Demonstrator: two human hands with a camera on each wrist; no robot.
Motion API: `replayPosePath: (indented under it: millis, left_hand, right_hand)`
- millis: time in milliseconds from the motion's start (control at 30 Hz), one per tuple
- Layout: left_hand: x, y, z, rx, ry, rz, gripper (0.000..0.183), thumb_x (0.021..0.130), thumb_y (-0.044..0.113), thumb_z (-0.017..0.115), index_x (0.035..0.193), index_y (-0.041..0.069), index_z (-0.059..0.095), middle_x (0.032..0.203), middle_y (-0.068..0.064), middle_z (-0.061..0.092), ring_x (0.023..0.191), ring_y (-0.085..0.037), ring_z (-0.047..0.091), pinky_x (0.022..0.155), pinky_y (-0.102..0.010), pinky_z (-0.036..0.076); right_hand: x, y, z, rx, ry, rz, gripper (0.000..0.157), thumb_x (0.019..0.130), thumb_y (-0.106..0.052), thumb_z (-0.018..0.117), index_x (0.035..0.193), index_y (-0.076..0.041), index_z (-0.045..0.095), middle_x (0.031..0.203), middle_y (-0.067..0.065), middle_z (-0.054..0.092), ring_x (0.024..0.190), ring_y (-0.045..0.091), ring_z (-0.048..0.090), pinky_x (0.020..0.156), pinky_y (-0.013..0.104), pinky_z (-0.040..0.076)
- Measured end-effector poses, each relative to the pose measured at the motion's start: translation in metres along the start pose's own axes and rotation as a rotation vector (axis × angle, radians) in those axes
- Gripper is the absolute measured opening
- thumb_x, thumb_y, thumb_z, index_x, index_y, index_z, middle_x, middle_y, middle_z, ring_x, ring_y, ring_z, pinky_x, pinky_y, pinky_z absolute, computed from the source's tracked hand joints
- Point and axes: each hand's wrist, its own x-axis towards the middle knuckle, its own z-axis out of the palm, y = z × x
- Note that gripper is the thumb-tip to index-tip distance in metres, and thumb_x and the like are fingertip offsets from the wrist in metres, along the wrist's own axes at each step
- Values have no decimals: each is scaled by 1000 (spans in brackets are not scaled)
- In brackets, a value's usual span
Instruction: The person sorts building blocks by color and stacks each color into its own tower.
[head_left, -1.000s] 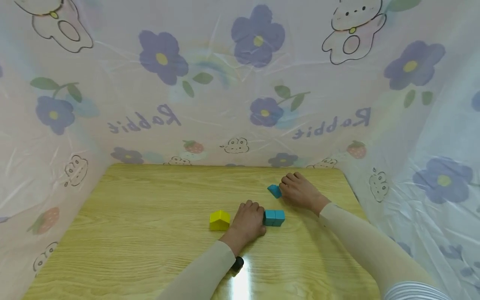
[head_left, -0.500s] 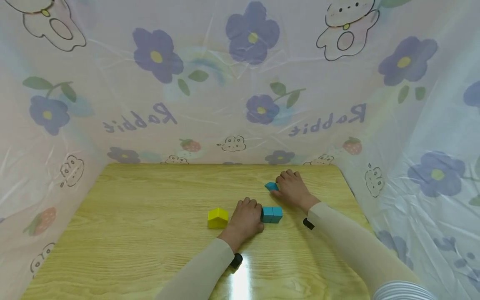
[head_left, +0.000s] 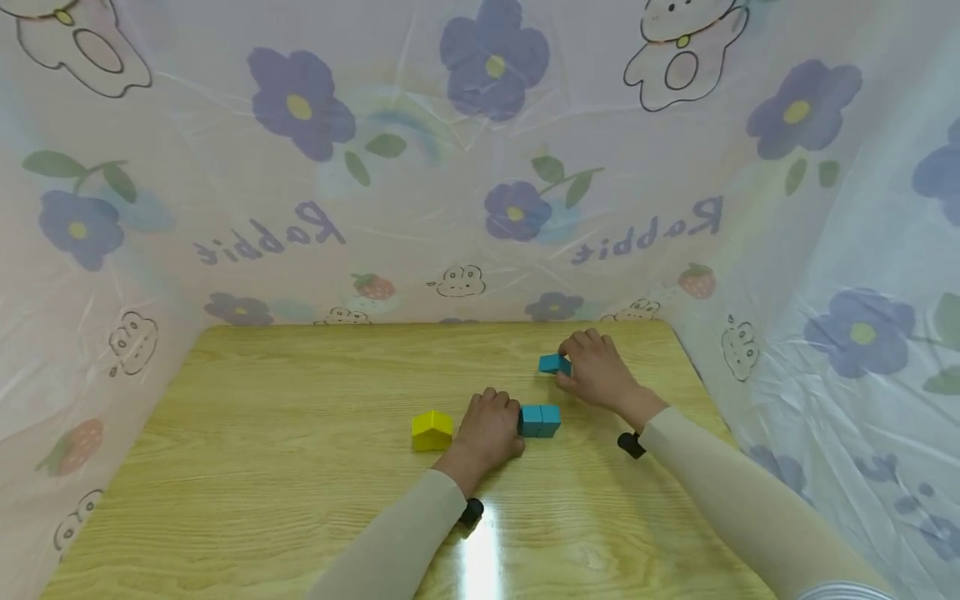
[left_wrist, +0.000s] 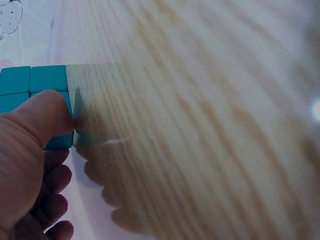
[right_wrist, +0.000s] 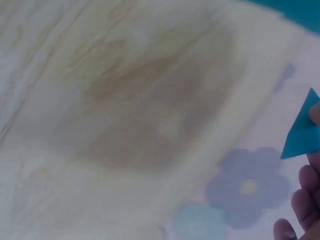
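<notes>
My left hand (head_left: 487, 432) grips the stacked teal blocks (head_left: 540, 421) near the middle of the table. In the left wrist view, its thumb (left_wrist: 47, 115) presses the near face of the blocks (left_wrist: 48, 79), which show square faces in two rows, while the other fingers curl behind. Further back and to the right, my right hand (head_left: 600, 373) pinches a teal triangular block (head_left: 553, 364) between thumb and fingers. The right wrist view shows this triangular block (right_wrist: 302, 132) at its right edge, its pointed end sticking out past the fingertips.
A yellow house-shaped block (head_left: 432, 431) stands just left of my left hand. All of this is on a wood-grain table (head_left: 300, 392). A patterned sheet (head_left: 420, 167) hangs behind the table and down both sides.
My right hand has turned the triangular block, so a flatter face now shows instead of its point. The left hand keeps its grip on the teal blocks. The head view has shifted slightly.
</notes>
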Motion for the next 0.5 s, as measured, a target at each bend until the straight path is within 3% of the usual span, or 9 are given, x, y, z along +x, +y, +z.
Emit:
replayPosePath:
  millis: [267,500]
  left_hand:
    - [-1,1,-4,-10,5,0,46,92,41,76,123,9,67,108,-2,65,102,-21,51,93,-38,44]
    - [0,0,-3,-5,17,2,47,91,43,76,124,9,68,107,-1,64,101,-21,51,92,-37,44]
  right_hand:
    - [-24,-30,-25,-20,76,-196,29,89,-26,75,110,-8,65,108,10,61,96,30,48,85,50,38]
    - [-37,-47,-25,-36,56,-246,28,88,-26,76,108,-10,66,106,6,61,94,25,46,83,44,36]
